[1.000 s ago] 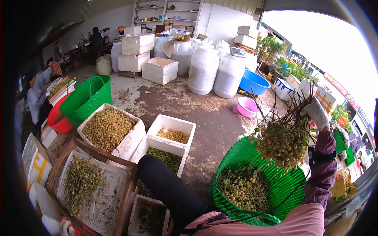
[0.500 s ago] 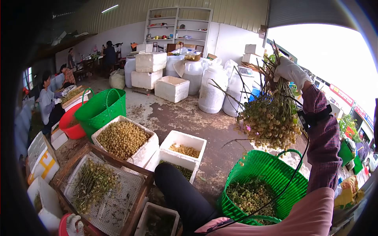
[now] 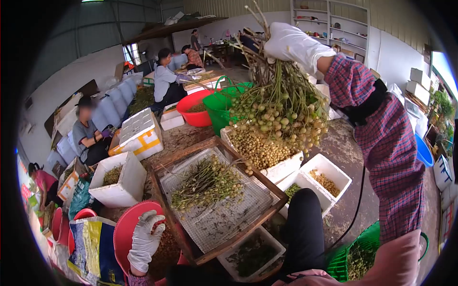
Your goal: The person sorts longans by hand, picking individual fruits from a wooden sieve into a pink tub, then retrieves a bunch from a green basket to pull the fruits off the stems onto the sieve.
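My right hand (image 3: 292, 45), in a white glove, grips the stems of a large bunch of small yellow-green fruit (image 3: 281, 114) and holds it up over the wooden-framed mesh sieve (image 3: 222, 224). Stripped twigs (image 3: 206, 182) lie on the mesh. My left hand (image 3: 143, 240), also gloved, rests in a red basin (image 3: 125, 229) holding brown fruit at the lower left. A white foam box (image 3: 286, 167) full of loose fruit stands just behind the sieve, under the bunch.
Smaller foam boxes (image 3: 329, 178) sit to the right, a green basket (image 3: 355, 260) at the lower right. Several people (image 3: 88, 136) sit working along the left wall near another foam box (image 3: 121, 183), a red tub (image 3: 195, 109) and a green basket (image 3: 224, 102).
My right hand has swung the bunch from above the green basket on the right over to above the sieve. My view has turned left, and my left hand is now in view.
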`<move>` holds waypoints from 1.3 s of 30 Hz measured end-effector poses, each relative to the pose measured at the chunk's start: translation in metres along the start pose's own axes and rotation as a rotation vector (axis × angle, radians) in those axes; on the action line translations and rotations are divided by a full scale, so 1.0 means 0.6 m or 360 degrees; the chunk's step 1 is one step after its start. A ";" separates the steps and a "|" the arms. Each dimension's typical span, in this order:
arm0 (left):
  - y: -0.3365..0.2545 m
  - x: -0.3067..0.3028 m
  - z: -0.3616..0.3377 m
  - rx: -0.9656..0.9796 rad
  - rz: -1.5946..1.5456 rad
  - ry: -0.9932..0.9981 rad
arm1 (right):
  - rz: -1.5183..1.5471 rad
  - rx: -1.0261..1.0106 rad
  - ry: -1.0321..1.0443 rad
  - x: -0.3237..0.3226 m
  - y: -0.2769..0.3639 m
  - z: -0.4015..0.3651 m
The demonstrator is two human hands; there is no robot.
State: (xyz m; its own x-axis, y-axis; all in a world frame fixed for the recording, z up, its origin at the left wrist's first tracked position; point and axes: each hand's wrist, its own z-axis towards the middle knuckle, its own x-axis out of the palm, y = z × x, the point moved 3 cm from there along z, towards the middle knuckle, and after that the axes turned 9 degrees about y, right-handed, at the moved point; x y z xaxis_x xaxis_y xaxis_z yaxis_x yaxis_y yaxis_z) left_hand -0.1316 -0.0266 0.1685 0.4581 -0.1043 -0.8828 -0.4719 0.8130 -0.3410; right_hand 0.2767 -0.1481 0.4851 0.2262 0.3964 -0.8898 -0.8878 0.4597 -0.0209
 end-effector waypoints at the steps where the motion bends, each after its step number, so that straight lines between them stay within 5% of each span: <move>1: 0.002 0.006 0.001 0.0001 -0.0020 0.0012 | 0.0057 0.0000 0.0059 0.052 0.037 0.016; 6: 0.008 0.031 0.018 -0.0156 -0.0218 0.0133 | 0.0429 -0.0671 -0.0214 0.384 0.245 -0.054; 9: -0.059 0.019 0.046 -0.0201 -0.0351 -0.0016 | 0.0501 -0.0787 0.0294 0.533 0.352 -0.178; 12: -0.124 0.018 0.070 -0.0141 -0.0435 -0.0170 | 0.0415 -0.0953 -0.0150 0.633 0.442 -0.290; 13: -0.136 0.023 0.077 -0.0054 -0.0382 -0.0174 | 0.0844 -0.1010 0.0277 0.679 0.457 -0.312; 16: -0.142 0.054 0.113 0.0083 -0.0266 -0.0120 | 0.1414 -0.1119 0.0273 0.652 0.452 -0.353; 19: -0.104 0.130 0.137 -0.0031 0.0137 0.0073 | 0.0614 -0.1383 0.0387 0.644 0.386 -0.401; 22: -0.097 0.197 0.153 -0.0264 0.0654 0.0465 | 0.0572 -0.1674 -0.0136 0.601 0.296 -0.427; 24: -0.091 0.239 0.158 -0.0486 0.0806 0.0824 | 0.1138 -0.1732 0.0171 0.586 0.242 -0.417; 27: -0.028 0.291 0.154 -0.0474 0.1011 0.0803 | 0.1001 -0.1757 0.0710 0.557 0.196 -0.388; 30: 0.010 0.269 0.163 -0.0377 0.1033 0.0729 | 0.0811 -0.1268 0.1099 0.531 0.161 -0.321; 33: 0.045 0.252 0.192 -0.0341 0.0999 0.0653 | 0.1094 -0.0837 0.0861 0.558 0.135 -0.249; 34: 0.054 0.246 0.204 -0.0286 0.1032 0.0618 | 0.1270 -0.0894 0.0342 0.547 0.132 -0.223; 39: 0.049 0.212 0.217 -0.0092 0.0782 0.0556 | 0.1284 -0.0733 0.0542 0.576 0.139 -0.154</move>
State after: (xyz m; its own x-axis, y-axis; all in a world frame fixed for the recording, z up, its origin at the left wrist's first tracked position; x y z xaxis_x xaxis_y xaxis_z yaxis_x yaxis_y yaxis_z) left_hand 0.0109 0.0583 0.0881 -0.0935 0.0859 -0.9919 -0.6101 0.7824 0.1253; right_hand 0.2435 -0.0463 0.1337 -0.5785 0.1720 -0.7973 -0.8105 -0.2307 0.5384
